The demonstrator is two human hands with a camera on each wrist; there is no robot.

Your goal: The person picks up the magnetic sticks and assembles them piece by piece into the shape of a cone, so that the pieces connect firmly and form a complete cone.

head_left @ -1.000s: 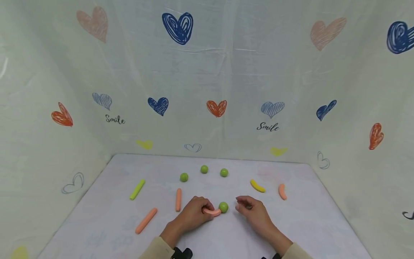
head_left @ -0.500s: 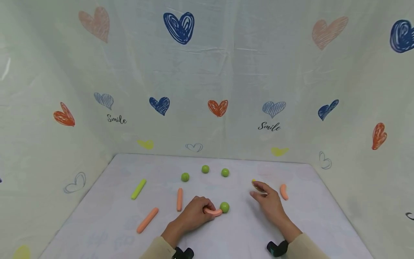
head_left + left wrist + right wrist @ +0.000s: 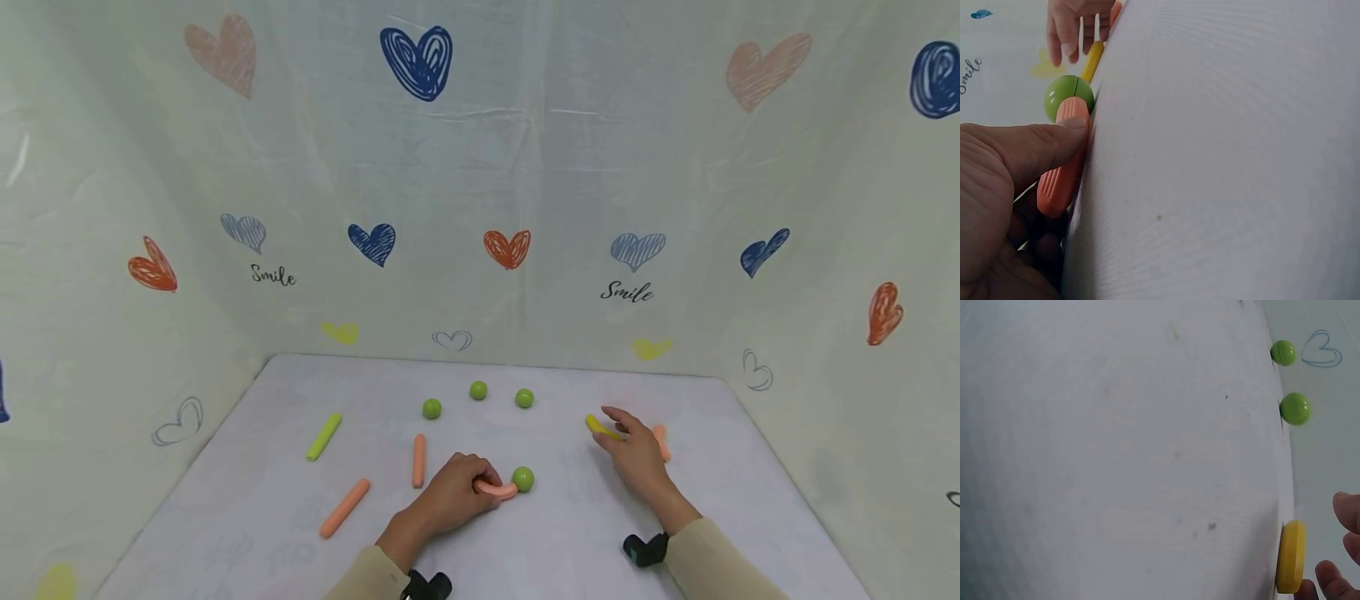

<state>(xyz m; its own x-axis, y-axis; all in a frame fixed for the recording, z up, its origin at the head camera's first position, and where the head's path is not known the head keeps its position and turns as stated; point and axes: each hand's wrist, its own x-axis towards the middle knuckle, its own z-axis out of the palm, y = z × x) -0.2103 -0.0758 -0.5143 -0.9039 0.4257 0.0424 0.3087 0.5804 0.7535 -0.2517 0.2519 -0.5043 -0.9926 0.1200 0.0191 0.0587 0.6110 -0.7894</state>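
Observation:
My left hand (image 3: 453,496) pinches a curved, ridged salmon-orange piece (image 3: 1063,169), the thumb lying on its upper side. One end of that piece meets a glossy green ball (image 3: 522,479) on the table. Farther right, my right hand (image 3: 641,454) hovers at a curved yellow piece (image 3: 600,427), with thumb and fingers spread about it. In the right wrist view the yellow piece (image 3: 1291,556) lies on the table beside the fingertips (image 3: 1329,572); whether one touches it I cannot tell. A small curved orange piece (image 3: 661,442) is partly hidden behind the right hand.
Several green balls (image 3: 478,390) lie in a loose arc toward the back of the white table (image 3: 555,558). To the left are two straight orange sticks (image 3: 345,508) and a yellow-green stick (image 3: 324,437). A heart-printed curtain (image 3: 510,183) encloses the back and sides.
My right hand has moved right and away from me, from near the green ball to the yellow piece. The left hand keeps its hold on the curved orange piece.

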